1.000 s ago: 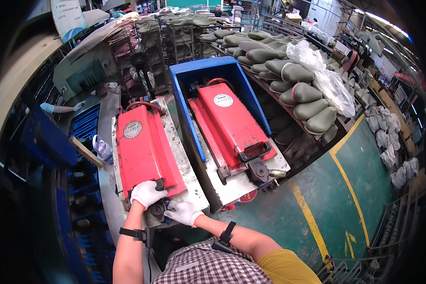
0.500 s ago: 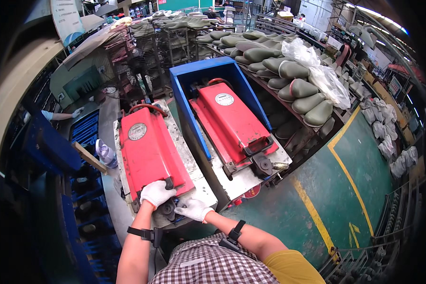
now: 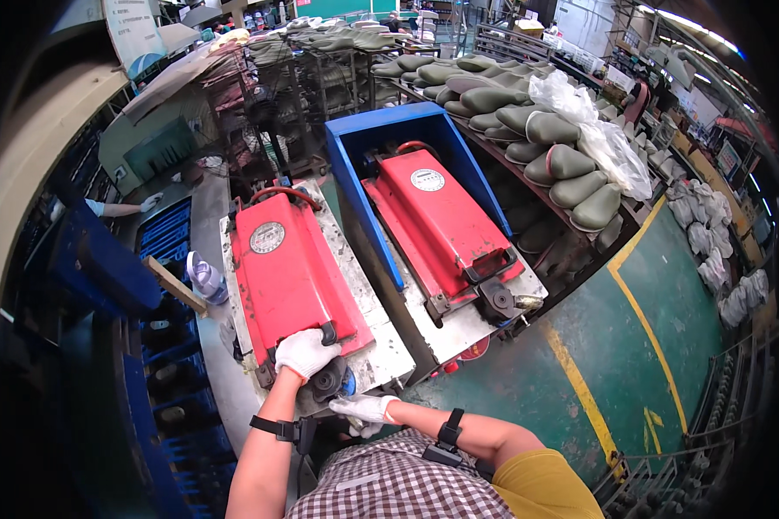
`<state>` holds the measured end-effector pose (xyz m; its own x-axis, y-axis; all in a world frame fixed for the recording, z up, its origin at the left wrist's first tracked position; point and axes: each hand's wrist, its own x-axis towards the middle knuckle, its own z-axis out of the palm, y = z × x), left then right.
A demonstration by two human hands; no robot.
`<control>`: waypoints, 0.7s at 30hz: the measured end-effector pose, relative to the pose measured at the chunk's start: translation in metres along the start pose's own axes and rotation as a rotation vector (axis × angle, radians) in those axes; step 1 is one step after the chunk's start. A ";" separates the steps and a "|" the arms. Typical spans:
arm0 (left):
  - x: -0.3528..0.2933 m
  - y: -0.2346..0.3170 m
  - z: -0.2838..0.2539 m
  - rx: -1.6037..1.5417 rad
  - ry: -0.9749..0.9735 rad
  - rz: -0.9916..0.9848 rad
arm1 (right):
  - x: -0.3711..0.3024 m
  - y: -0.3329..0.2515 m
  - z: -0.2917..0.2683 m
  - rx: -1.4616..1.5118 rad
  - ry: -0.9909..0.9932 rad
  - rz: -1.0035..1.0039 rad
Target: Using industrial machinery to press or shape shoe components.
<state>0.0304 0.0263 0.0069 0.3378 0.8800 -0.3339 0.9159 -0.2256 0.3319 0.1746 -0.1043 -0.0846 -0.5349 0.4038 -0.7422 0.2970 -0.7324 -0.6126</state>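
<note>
My left hand (image 3: 307, 353), in a white knit glove, is closed over the black handle (image 3: 329, 332) at the near end of a red machine cover (image 3: 287, 272). The cover lies down on its scuffed metal base (image 3: 381, 342). Just below that hand is a round black fitting (image 3: 325, 381), with a small blue part (image 3: 348, 382) beside it. My right hand (image 3: 365, 408), also gloved, is at the base's near edge, fingers stretched leftward beneath the fitting. Its underside is partly hidden.
A second red cover (image 3: 446, 216) sits inside a blue hood (image 3: 389, 124) to the right. Green-grey boots (image 3: 571, 173) are heaped on a rack beyond. A purple-white bottle (image 3: 205, 278) stands on the left. Another person's gloved hand (image 3: 151, 201) shows at far left.
My right hand has moved down and away from the round black fitting, uncovering the blue part. My left hand keeps its hold on the handle. The whole view has shifted slightly.
</note>
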 end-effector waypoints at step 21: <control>-0.004 0.000 0.001 -0.063 -0.012 0.043 | -0.007 0.001 0.010 0.050 -0.101 -0.061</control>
<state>0.0289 0.0227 0.0074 0.3794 0.8648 -0.3289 0.8853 -0.2361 0.4006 0.1705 -0.1137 -0.0773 -0.6285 0.3926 -0.6715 0.2236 -0.7356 -0.6394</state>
